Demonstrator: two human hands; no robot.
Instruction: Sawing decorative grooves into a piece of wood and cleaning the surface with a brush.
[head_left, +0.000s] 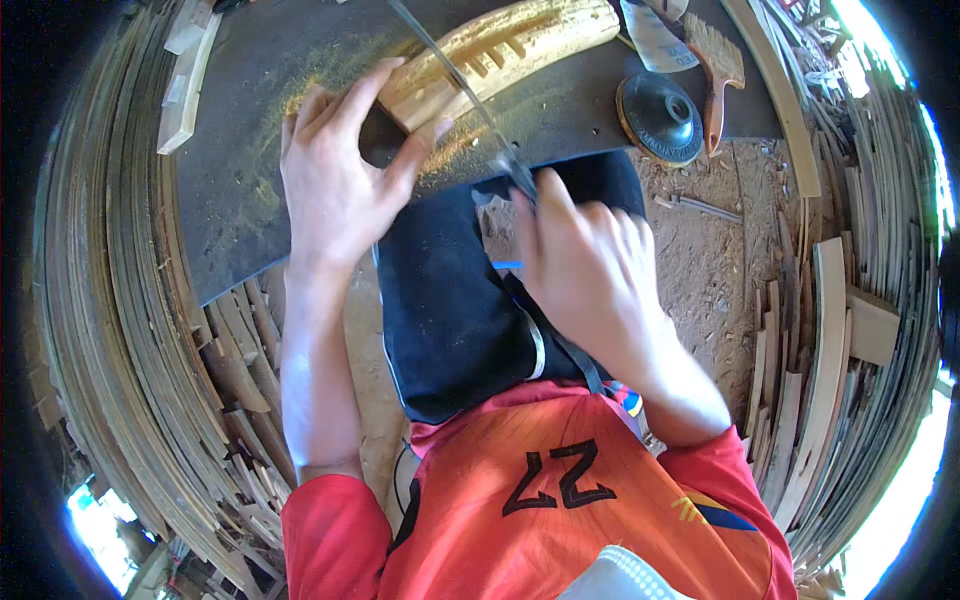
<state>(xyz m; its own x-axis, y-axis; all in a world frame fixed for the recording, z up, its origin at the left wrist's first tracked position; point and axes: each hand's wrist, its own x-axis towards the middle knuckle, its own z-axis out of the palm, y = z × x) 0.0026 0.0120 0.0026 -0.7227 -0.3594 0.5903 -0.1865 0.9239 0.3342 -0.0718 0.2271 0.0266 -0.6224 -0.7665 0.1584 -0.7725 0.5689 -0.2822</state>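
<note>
A curved, pale wooden piece with several short notches in its upper face lies across the dark tabletop. My left hand grips its left end, thumb on the near side and fingers on the far side. My right hand is closed round the near end of a long, narrow metal tool. The tool slants up and left across the wood, between my left hand and the notches. Whether it is a saw or a file I cannot tell; my fingers hide most of its handle.
Yellowish sawdust covers the dark table. At its right side are a black rubber sanding pad, a wooden-handled brush and a sheet of sandpaper. A pale wood block sits at left. Stacked wood strips flank both sides.
</note>
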